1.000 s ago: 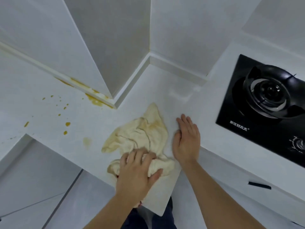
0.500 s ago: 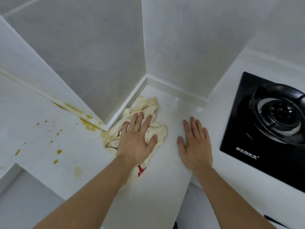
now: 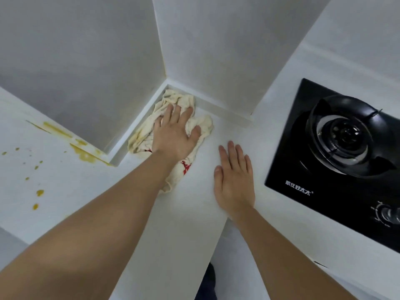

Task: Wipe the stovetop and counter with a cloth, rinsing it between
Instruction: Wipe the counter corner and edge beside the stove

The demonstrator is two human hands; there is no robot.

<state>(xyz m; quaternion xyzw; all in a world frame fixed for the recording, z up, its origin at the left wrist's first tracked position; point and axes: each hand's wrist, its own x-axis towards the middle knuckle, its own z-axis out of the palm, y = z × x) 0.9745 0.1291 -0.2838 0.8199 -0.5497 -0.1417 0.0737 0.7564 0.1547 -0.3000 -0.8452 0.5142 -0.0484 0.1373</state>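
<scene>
A cream cloth [image 3: 173,100] with a red mark and yellow stains lies crumpled in the back corner of the white counter [image 3: 184,224], against the wall's base strip. My left hand [image 3: 175,133] presses flat on the cloth with its fingers spread. My right hand [image 3: 234,178] rests flat on the bare counter just right of the cloth, fingers straight, holding nothing. The black glass stovetop [image 3: 324,182] with its round burner [image 3: 344,133] lies to the right, apart from both hands.
Yellow-orange spills [image 3: 84,153] run along the wall's base at the left, and several drops [image 3: 39,192] dot the counter there. A stove knob [image 3: 387,214] sits near the stovetop's front edge. The counter's front edge runs below my arms.
My left hand has pushed the cloth from the counter's front edge away into the back corner. My right hand has stayed flat on the counter beside it.
</scene>
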